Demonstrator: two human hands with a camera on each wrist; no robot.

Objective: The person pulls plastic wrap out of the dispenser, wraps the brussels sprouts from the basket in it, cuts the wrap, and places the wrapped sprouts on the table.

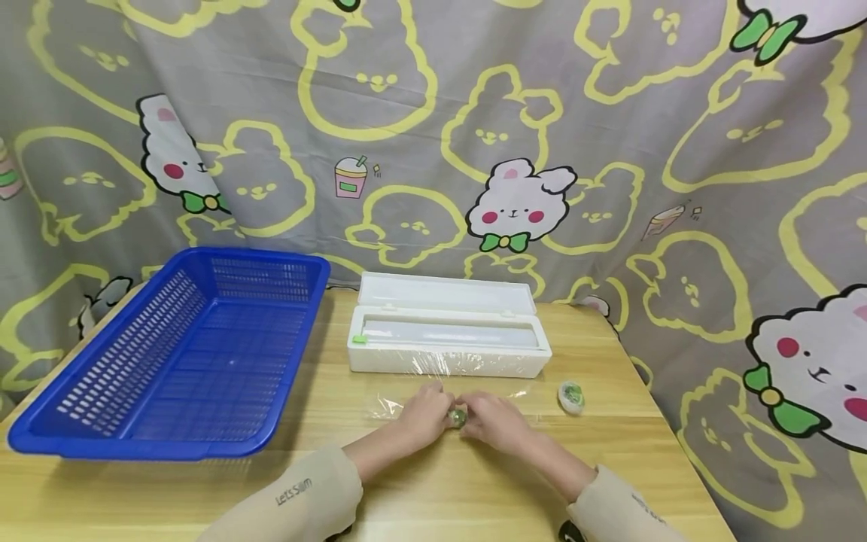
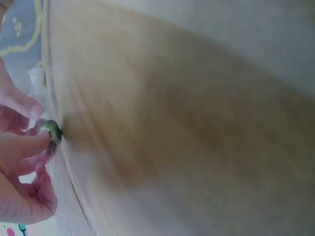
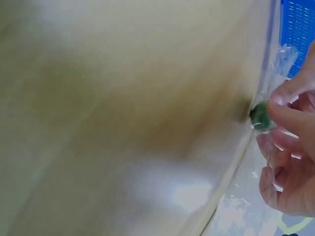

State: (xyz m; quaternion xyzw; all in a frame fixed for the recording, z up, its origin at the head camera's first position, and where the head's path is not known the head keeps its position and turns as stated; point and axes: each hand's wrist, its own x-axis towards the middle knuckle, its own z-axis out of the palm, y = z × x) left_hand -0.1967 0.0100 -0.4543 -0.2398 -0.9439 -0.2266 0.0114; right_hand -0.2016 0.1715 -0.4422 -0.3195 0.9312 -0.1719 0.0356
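Note:
A small round green item (image 1: 457, 418) sits on the table between both hands, its kind unclear. My left hand (image 1: 427, 414) pinches it from the left, and my right hand (image 1: 496, 420) pinches it from the right. In the left wrist view the green item (image 2: 53, 132) shows dark patches, with fingertips pressed against it. Clear plastic wrap (image 1: 386, 408) lies under and around the hands and runs back to a white wrap box (image 1: 447, 363). Thumb and fingers close on the film-covered green item (image 3: 261, 116) in the right wrist view.
Inside the wrap box, whose lid (image 1: 447, 292) stands raised, lies a roll (image 1: 450, 333). A green slider (image 1: 360, 339) is at its left end. The large blue basket (image 1: 284, 421) stands left. A round green-and-white bundle (image 1: 571, 397) lies right. Behind the table hangs a patterned curtain (image 1: 406, 165).

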